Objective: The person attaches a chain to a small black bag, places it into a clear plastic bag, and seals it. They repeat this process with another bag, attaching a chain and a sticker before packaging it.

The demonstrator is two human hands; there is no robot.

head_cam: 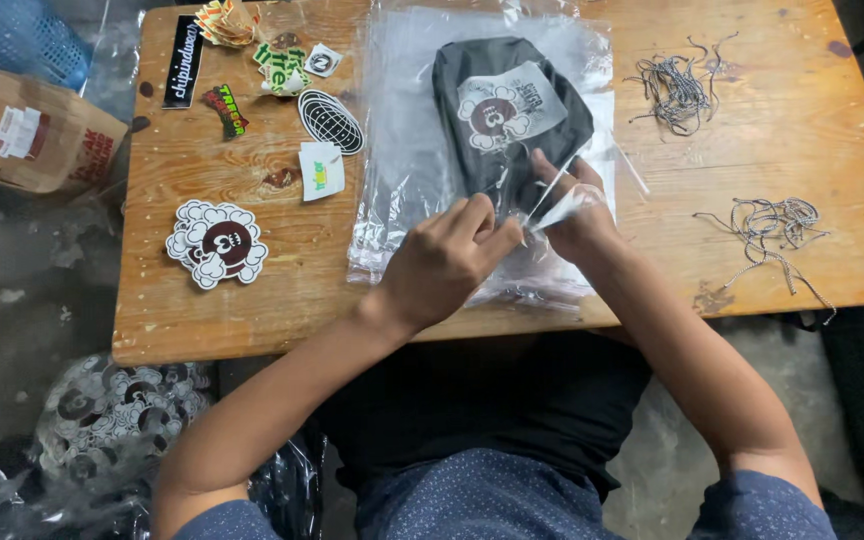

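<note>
Fingers [482, 215] pinch plastic bag [402, 150] on wooden table [802, 120].

Blue basket [22, 35] cut off; hands hide garment's [507, 110] lower edge.

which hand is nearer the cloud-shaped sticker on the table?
Left. The left hand is just right of the cloud-shaped sticker; the right hand is farther right, on the plastic bag.
</note>
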